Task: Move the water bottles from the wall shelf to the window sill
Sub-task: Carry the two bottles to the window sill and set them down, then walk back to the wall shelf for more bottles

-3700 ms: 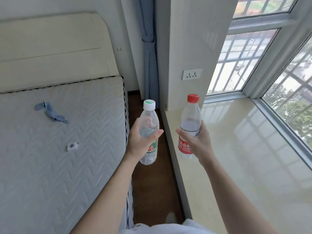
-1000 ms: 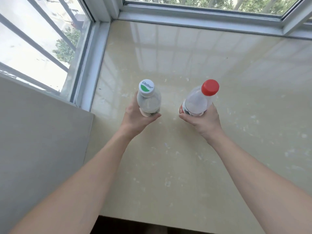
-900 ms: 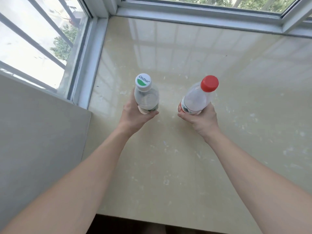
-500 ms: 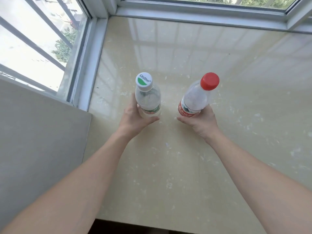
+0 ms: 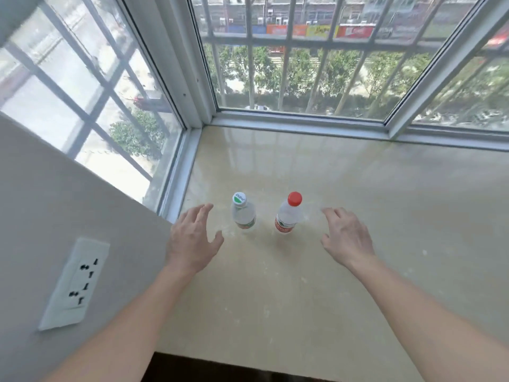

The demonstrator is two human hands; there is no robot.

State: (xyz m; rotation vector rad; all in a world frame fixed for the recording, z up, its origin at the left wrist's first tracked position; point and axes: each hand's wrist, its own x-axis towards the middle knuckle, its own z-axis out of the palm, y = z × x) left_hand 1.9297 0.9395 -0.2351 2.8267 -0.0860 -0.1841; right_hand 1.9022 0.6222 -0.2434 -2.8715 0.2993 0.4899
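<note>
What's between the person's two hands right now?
In the head view, the green-and-white-capped bottle stands nearer the left hand and the red-capped bottle nearer the right hand, both upright on the window sill. Neither hand touches one.

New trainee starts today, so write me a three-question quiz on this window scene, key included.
1. True or false: the left hand grips the white-capped bottle.
2. The red-capped bottle is: A) standing on the window sill; B) lying on its side; C) held in a hand.
3. Fill in: the wall socket is to the ____ of the bottles.
Key: 1 false, the left hand and the right hand are both open, apart from the bottles; 2 A; 3 left.
</note>
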